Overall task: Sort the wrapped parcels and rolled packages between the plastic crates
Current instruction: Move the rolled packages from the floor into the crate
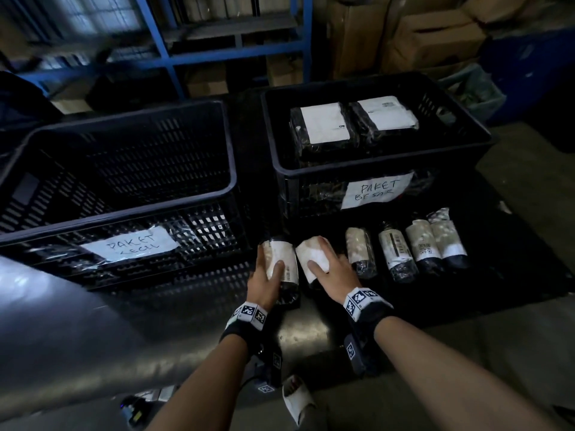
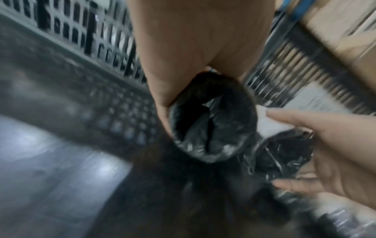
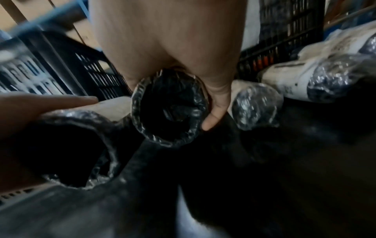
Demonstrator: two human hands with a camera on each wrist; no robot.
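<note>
Two black crates stand side by side: the left crate (image 1: pixel 124 194), labelled PAKET KECIL, looks empty, and the right crate (image 1: pixel 376 169), labelled PAKET BESAR, holds two flat black parcels with white labels (image 1: pixel 323 127). In front of them a row of rolled black packages with pale labels lies on a dark mat. My left hand (image 1: pixel 266 275) grips the leftmost roll (image 1: pixel 284 259), whose open end shows in the left wrist view (image 2: pixel 211 127). My right hand (image 1: pixel 329 269) grips the roll beside it (image 1: pixel 312 255), seen end-on in the right wrist view (image 3: pixel 168 109).
Several more rolls (image 1: pixel 407 247) lie to the right of my hands on the dark mat (image 1: pixel 497 259). Blue shelving (image 1: pixel 236 51) and cardboard boxes (image 1: pixel 432 38) stand behind the crates. A shiny grey floor (image 1: pixel 62 321) spreads to the left, and a sandalled foot (image 1: pixel 297 399) shows below.
</note>
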